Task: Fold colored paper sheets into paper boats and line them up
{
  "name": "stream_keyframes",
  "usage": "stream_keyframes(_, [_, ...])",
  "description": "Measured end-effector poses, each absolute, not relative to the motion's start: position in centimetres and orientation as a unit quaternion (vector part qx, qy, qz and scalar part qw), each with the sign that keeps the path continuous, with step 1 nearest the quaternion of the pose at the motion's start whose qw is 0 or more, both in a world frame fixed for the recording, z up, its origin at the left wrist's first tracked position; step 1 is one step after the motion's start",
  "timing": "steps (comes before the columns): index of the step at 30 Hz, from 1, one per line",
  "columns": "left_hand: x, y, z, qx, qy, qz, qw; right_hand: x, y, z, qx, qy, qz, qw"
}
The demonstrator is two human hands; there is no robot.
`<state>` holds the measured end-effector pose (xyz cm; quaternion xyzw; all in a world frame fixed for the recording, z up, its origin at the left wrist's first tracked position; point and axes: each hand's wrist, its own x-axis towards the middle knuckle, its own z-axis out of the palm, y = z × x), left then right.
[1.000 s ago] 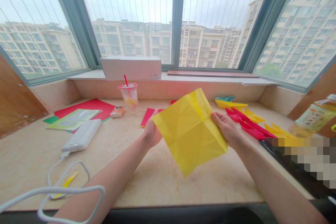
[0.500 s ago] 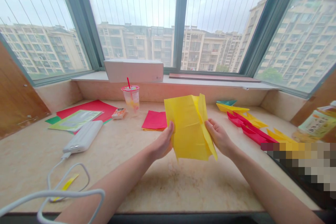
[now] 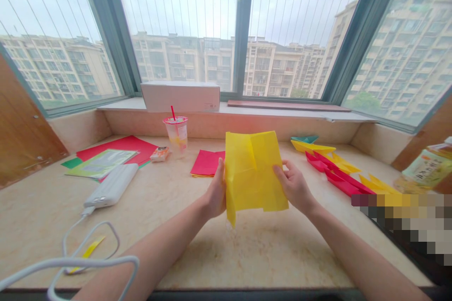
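A creased sheet of yellow paper (image 3: pixel 257 171) is held up above the counter, its broad face toward me. My left hand (image 3: pixel 216 192) grips its left edge, thumb upright along the side. On the opposite edge, my right hand (image 3: pixel 294 183) pinches the sheet with the thumb in front. A narrow flap juts down at the lower left corner. Behind the sheet and partly covered by it lies a stack of red paper (image 3: pixel 206 163). To the right stand several folded paper boats, among them a yellow boat (image 3: pixel 312 146) and a red boat (image 3: pixel 342 181).
A white power bank (image 3: pixel 112 186) with a looping white cable (image 3: pixel 95 259) lies at left, near a yellow paper strip (image 3: pixel 88 254). Farther back are red sheets (image 3: pixel 136 148), a small orange box (image 3: pixel 160 154) and a plastic cup (image 3: pixel 176 134). A bottle (image 3: pixel 427 164) is at far right.
The yellow sheet has been turned in my hands. The fold that stood up along its right side has flattened, and a flap now shows at the lower left.
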<state>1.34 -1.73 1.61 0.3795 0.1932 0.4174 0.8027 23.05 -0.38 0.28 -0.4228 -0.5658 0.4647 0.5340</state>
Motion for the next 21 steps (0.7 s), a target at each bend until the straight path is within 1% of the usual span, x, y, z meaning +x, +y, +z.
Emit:
stream_keyframes(9, [1.2, -2.1, 1.7, 0.399, 0.216, 0.382, 0.805, 22.9, -0.6, 0.1, -0.392, -0.564, 0.496, 0.531])
stream_keyframes(17, [0.3, -1.9, 1.5, 0.37, 0.134, 0.381, 0.836, 22.8, -0.8, 0.1, -0.36, -0.56, 0.509, 0.545])
stream_keyframes(21, [0.9, -1.9, 1.4, 0.388, 0.165, 0.379, 0.823, 22.6, -0.9, 0.0, -0.333, -0.558, 0.529, 0.545])
